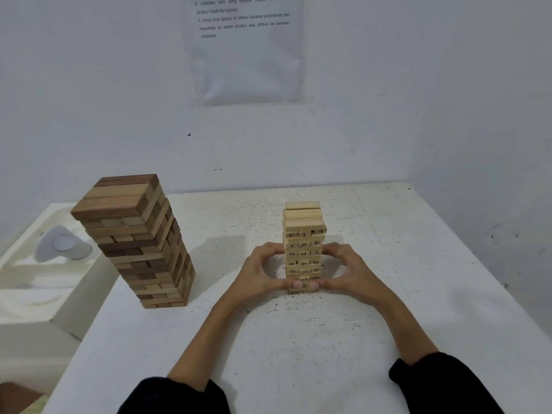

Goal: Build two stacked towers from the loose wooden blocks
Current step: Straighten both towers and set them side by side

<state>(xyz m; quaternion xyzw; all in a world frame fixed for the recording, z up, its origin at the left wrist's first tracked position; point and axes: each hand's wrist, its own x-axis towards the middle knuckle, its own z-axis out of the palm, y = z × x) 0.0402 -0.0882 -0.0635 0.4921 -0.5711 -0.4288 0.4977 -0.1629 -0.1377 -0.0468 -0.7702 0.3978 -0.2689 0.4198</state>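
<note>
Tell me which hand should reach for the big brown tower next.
Likely left. The left hand grips the small tower on the side nearest the big brown tower; the right hand would cross it.

lower numbers on the small tower (303, 222) blurry, wall notice (248, 61) top off-frame

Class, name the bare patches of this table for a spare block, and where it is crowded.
Bare table: between the large tower and the numbered tower; right of it to the table's edge. Crowded: around the numbered tower, gripped by left hand and right hand.
</note>
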